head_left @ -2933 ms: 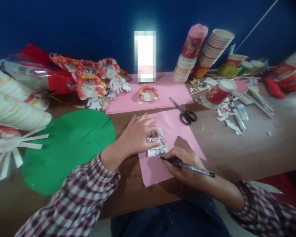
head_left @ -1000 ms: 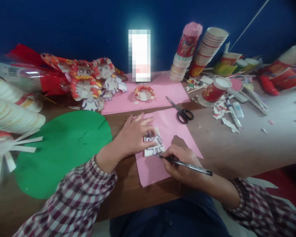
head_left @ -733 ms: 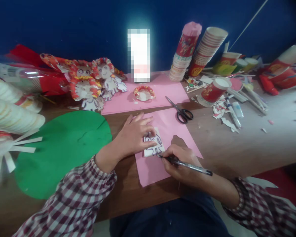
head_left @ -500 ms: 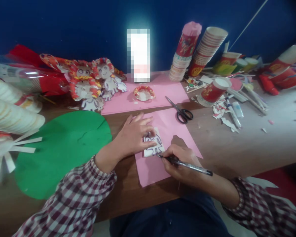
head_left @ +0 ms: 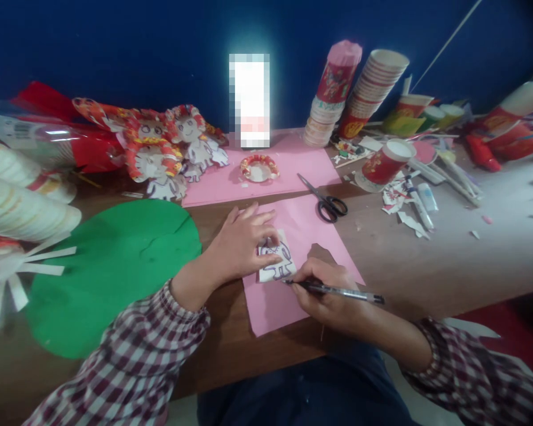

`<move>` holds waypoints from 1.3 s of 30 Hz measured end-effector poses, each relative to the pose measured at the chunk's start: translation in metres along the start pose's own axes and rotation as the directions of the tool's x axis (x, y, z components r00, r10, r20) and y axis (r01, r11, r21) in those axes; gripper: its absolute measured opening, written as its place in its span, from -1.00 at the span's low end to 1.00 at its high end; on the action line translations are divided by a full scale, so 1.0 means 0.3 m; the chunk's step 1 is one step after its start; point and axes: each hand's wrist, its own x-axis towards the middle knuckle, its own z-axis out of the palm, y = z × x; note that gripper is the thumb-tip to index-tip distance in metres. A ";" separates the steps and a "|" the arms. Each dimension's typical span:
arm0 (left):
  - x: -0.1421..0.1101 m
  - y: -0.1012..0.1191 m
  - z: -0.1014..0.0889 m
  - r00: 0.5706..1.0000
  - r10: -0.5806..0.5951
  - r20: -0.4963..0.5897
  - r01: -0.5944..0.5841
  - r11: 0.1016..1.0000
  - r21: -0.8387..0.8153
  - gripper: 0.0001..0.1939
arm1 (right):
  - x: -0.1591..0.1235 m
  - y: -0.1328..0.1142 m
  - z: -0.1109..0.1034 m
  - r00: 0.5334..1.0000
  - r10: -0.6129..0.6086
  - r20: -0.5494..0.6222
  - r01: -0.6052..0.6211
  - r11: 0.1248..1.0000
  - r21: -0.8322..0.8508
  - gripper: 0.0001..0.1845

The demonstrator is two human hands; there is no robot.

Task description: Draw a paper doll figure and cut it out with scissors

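Note:
A small white piece of paper (head_left: 276, 269) with a dark-outlined figure drawn on it lies on the pink paper sheet (head_left: 266, 313). Pressing on its upper left part is my left hand (head_left: 244, 239), fingers spread and bent, covering some of the drawing. My right hand (head_left: 331, 290) grips a black pen (head_left: 342, 291), its tip close to the lower edge of the white paper; whether the tip touches cannot be made out. Black-handled scissors (head_left: 324, 200) rest across the upper right corner of the pink sheet.
A green paper oval (head_left: 115, 278) lies left. Behind stand paper figures (head_left: 160, 148), a paper ring (head_left: 260, 169) and a bright, blurred-out screen (head_left: 253, 100). Cup stacks (head_left: 375, 89), a red cup (head_left: 388, 163), paper scraps (head_left: 395, 195) and a marker (head_left: 421, 204) are right.
The view has shifted slightly, so things sit further left than in the oldest frame. Lately the pen's back end has tipped slightly upward; my left hand stays on the paper.

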 end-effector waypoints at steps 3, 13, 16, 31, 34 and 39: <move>0.000 -0.001 0.000 1.000 -0.001 0.003 0.001 1.000 -0.011 -0.68 | -0.003 0.002 0.007 0.999 -0.029 0.014 0.029 1.000 0.003 -0.92; 0.001 -0.001 -0.002 1.000 0.001 0.006 -0.001 1.000 -0.011 -0.66 | -0.013 0.024 0.023 0.999 -0.053 0.000 0.053 0.999 -0.001 -0.93; 0.002 -0.001 -0.003 1.000 0.004 0.009 -0.004 1.000 -0.010 -0.66 | -0.009 0.019 0.024 0.999 -0.049 0.000 0.049 0.999 -0.005 -0.93; 0.000 0.000 -0.004 1.000 -0.001 0.007 0.001 1.000 -0.017 -0.67 | -0.008 0.010 0.020 1.000 -0.022 -0.020 0.022 1.000 -0.016 -0.96; -0.002 0.001 -0.003 1.000 -0.007 0.005 0.007 1.000 -0.008 -0.68 | -0.009 0.011 0.021 0.999 -0.026 -0.026 0.025 1.000 -0.019 -0.97; -0.002 0.004 -0.004 1.000 -0.016 0.006 0.016 1.000 -0.014 -0.69 | -0.013 0.016 0.025 0.999 -0.025 -0.031 0.024 0.999 -0.030 -0.96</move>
